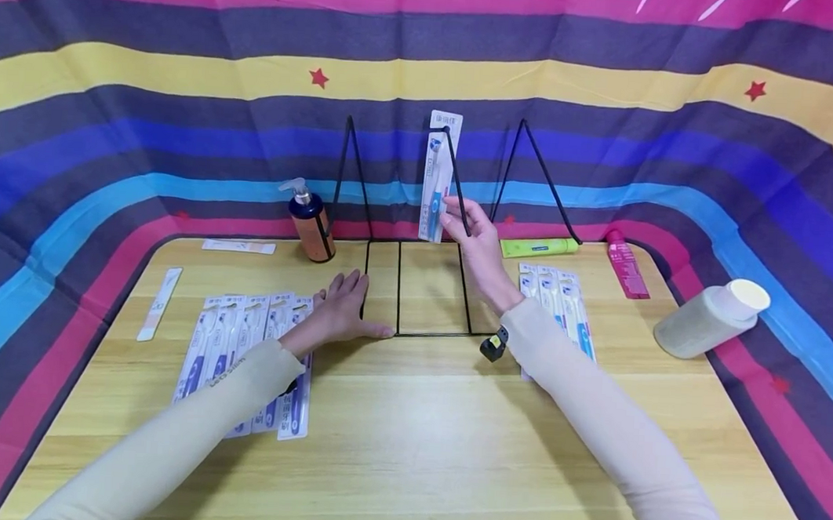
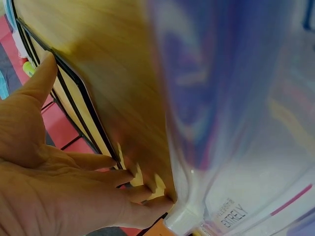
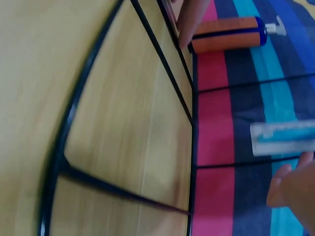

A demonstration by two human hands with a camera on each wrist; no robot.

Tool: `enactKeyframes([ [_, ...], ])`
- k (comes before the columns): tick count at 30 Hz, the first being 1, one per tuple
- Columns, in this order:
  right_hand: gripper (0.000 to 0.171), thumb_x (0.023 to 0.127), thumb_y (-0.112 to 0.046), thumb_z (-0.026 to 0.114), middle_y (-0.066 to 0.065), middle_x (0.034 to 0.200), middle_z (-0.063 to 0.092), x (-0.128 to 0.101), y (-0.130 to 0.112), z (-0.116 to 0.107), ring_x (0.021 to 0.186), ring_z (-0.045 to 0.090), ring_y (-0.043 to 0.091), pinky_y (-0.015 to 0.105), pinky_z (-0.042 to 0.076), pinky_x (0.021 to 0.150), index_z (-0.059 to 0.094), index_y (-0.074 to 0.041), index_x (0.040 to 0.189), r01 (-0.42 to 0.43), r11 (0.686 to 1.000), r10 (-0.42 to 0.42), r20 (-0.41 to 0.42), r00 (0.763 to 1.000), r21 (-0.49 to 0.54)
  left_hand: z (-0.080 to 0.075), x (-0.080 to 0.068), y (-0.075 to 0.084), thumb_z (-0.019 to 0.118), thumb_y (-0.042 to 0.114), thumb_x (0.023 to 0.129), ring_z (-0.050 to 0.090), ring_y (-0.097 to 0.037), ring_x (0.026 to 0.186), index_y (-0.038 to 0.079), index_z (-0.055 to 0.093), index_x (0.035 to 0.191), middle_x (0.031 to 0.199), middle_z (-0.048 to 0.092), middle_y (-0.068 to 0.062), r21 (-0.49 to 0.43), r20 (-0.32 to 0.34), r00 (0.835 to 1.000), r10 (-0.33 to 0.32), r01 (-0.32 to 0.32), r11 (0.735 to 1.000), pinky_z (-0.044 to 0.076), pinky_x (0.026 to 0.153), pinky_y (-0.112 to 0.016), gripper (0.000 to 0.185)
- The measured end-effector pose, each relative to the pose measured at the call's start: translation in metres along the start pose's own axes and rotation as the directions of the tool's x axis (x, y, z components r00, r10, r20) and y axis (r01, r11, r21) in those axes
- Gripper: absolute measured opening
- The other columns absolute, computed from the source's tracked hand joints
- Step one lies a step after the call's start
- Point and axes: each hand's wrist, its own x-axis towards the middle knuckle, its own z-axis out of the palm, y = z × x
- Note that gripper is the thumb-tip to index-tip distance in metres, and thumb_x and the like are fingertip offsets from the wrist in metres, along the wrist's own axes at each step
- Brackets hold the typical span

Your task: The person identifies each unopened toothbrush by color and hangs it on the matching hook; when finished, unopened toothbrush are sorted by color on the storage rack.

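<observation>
A packaged toothbrush with a blue handle stands nearly upright at the back of a black wire rack. My right hand pinches its lower right edge, reaching in behind a slanted wire of the rack. The lower end of the package also shows in the right wrist view, just above the right fingers. My left hand lies with fingers spread at the rack's left side, its thumb touching the front wire. Under the left forearm several packaged toothbrushes with purple handles lie in a row.
Behind the left hand stands an orange pump bottle. A green tube, more packaged toothbrushes, a pink tube and a tilted white-capped bottle are at the right. Two slim sachets lie at left. Striped cloth surrounds the table.
</observation>
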Motion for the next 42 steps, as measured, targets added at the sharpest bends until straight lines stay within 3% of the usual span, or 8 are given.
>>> enactKeyframes([
  [7, 0.039, 0.107, 0.001, 0.065, 0.024, 0.146, 0.062, -0.006, -0.008, -0.028, 0.135, 0.058, 0.030, 0.039, 0.045, 0.117, 0.059, 0.008, 0.145, -0.013, 1.000, 0.013, 0.010, 1.000, 0.027, 0.001, 0.002, -0.001, 0.083, 0.071, 0.086, 0.004, -0.053, 0.162, -0.002, 0.020, 0.172, 0.179, 0.010, -0.027, 0.004, -0.004, 1.000, -0.002, 0.002, 1.000, 0.007, 0.122, -0.080, 0.129],
  [11, 0.038, 0.109, -0.005, 0.066, 0.023, 0.148, 0.063, -0.023, -0.024, -0.065, 0.133, 0.062, 0.028, 0.033, 0.050, 0.111, 0.062, 0.005, 0.146, -0.050, 0.996, 0.051, 0.011, 0.999, -0.076, 0.001, 0.001, 0.001, 0.082, 0.069, 0.088, 0.004, -0.053, 0.162, -0.002, 0.020, 0.172, 0.179, 0.008, -0.026, 0.016, -0.001, 1.000, -0.005, 0.005, 1.000, 0.008, 0.122, -0.079, 0.127],
  [14, 0.042, 0.110, -0.016, 0.069, 0.017, 0.148, 0.066, -0.044, -0.037, -0.097, 0.127, 0.066, 0.024, 0.029, 0.053, 0.105, 0.064, 0.001, 0.148, -0.103, 0.966, 0.099, -0.029, 0.995, -0.238, 0.002, -0.001, 0.002, 0.081, 0.068, 0.090, 0.003, -0.052, 0.163, -0.002, 0.018, 0.173, 0.180, 0.007, -0.025, 0.012, 0.009, 1.000, 0.001, -0.002, 1.000, 0.008, 0.123, -0.078, 0.125],
  [17, 0.047, 0.110, -0.030, 0.070, 0.013, 0.147, 0.067, -0.069, -0.049, -0.127, 0.123, 0.066, 0.023, 0.027, 0.054, 0.102, 0.065, -0.005, 0.149, -0.204, 0.890, 0.172, -0.115, 0.978, -0.407, 0.002, -0.003, 0.001, 0.080, 0.066, 0.091, 0.003, -0.052, 0.163, -0.002, 0.017, 0.173, 0.180, 0.006, -0.025, 0.006, 0.008, 1.000, 0.008, -0.008, 1.000, 0.009, 0.123, -0.078, 0.123],
  [21, 0.058, 0.109, -0.041, 0.069, 0.016, 0.146, 0.063, -0.102, -0.057, -0.161, 0.114, 0.063, 0.016, 0.023, 0.055, 0.092, 0.060, -0.006, 0.155, -0.352, 0.755, 0.283, -0.209, 0.936, -0.554, 0.000, -0.004, -0.001, 0.080, 0.065, 0.092, 0.003, -0.053, 0.162, -0.002, 0.017, 0.172, 0.179, 0.006, -0.026, 0.018, 0.000, 1.000, 0.004, -0.004, 1.000, 0.008, 0.124, -0.077, 0.122],
  [27, 0.074, 0.109, -0.042, 0.070, 0.025, 0.140, 0.062, -0.132, -0.060, -0.201, 0.110, 0.059, 0.016, 0.013, 0.051, 0.083, 0.046, 0.007, 0.159, -0.411, 0.574, 0.390, -0.205, 0.898, -0.708, -0.001, -0.001, 0.000, 0.080, 0.066, 0.092, 0.002, -0.053, 0.163, -0.001, 0.018, 0.173, 0.179, 0.007, -0.026, 0.021, 0.008, 1.000, 0.000, 0.000, 1.000, 0.007, 0.124, -0.076, 0.122],
  [36, 0.079, 0.105, -0.041, 0.074, 0.025, 0.131, 0.063, -0.140, -0.065, -0.220, 0.111, 0.059, 0.030, 0.023, 0.050, 0.082, 0.047, 0.015, 0.154, -0.459, 0.411, 0.498, -0.228, 0.837, -0.788, -0.004, -0.004, -0.001, 0.080, 0.063, 0.094, 0.003, -0.054, 0.162, -0.002, 0.017, 0.173, 0.179, 0.008, -0.027, 0.014, 0.016, 1.000, 0.014, -0.014, 1.000, 0.007, 0.124, -0.076, 0.121],
  [42, 0.069, 0.104, -0.047, 0.073, 0.024, 0.124, 0.070, -0.141, -0.065, -0.219, 0.108, 0.063, 0.033, 0.037, 0.048, 0.087, 0.063, 0.011, 0.140, -0.427, 0.324, 0.468, -0.249, 0.848, -0.845, -0.002, -0.003, -0.001, 0.082, 0.060, 0.094, -0.001, -0.055, 0.162, -0.001, 0.017, 0.173, 0.179, 0.007, -0.027, -0.006, 0.013, 1.000, 0.015, -0.015, 1.000, 0.006, 0.125, -0.075, 0.119],
])
